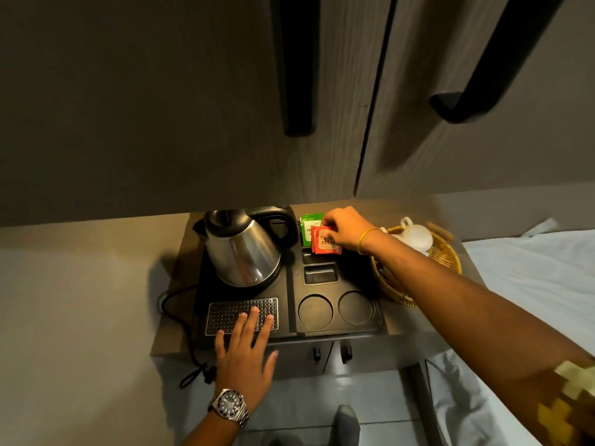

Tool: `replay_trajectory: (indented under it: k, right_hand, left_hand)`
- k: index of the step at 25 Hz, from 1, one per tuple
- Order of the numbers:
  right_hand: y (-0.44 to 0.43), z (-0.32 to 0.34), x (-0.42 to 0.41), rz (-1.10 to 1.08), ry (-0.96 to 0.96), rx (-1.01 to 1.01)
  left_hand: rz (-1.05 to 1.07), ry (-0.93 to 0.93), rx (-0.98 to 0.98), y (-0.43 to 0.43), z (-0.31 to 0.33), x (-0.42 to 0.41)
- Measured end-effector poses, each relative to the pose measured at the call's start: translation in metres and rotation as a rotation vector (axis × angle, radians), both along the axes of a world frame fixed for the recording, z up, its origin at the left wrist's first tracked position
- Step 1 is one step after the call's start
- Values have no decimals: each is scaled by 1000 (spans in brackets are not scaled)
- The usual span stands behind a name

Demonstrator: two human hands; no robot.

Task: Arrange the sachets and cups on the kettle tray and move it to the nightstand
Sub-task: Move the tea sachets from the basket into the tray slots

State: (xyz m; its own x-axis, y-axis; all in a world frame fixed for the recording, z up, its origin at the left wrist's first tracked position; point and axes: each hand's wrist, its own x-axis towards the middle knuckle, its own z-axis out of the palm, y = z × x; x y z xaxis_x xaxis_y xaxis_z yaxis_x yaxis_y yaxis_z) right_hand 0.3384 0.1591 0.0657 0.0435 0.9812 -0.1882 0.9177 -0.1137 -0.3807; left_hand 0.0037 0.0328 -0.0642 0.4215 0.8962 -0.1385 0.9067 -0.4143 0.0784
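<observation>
A black kettle tray [291, 304] sits on a small wooden nightstand [167, 336]. A steel kettle [244, 249] stands on the tray's left half, behind a perforated drip grille [225, 312]. My left hand [246, 352] lies flat on the grille and the tray's front edge, fingers spread. My right hand [343, 230] pinches red sachets [325, 241] upright in a slot at the tray's back right. Green sachets [309, 222] stand just behind them. Two round cup recesses [335, 309] at the front right are bare. White cups [415, 236] sit in a wicker basket [447, 255] to the right.
Dark wardrobe doors with long black handles [297, 75] hang above the nightstand. The kettle's black cord [180, 317] loops off the left side down to the floor. A bed with white linen [531, 278] lies right of the basket. My shoe [346, 423] shows on the tiled floor.
</observation>
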Motion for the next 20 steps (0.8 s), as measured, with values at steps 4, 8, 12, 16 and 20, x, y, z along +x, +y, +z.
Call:
replay_trajectory:
  k: [4, 8, 12, 16, 20]
  right_hand:
    - [11, -20, -16, 17, -39, -35]
    - [9, -35, -28, 13, 36, -60]
    - [0, -42, -34, -41, 111, -34]
    - [-9, -45, -39, -83, 125, -9]
    - [-17, -44, -38, -164, 147, 7]
  left_hand:
    - [3, -4, -17, -1, 0, -2]
    - [5, -18, -29, -1, 1, -2]
    - [8, -19, -35, -2, 1, -3]
    - [2, -25, -25, -2, 0, -3]
    - [-24, -26, 0, -1, 2, -3]
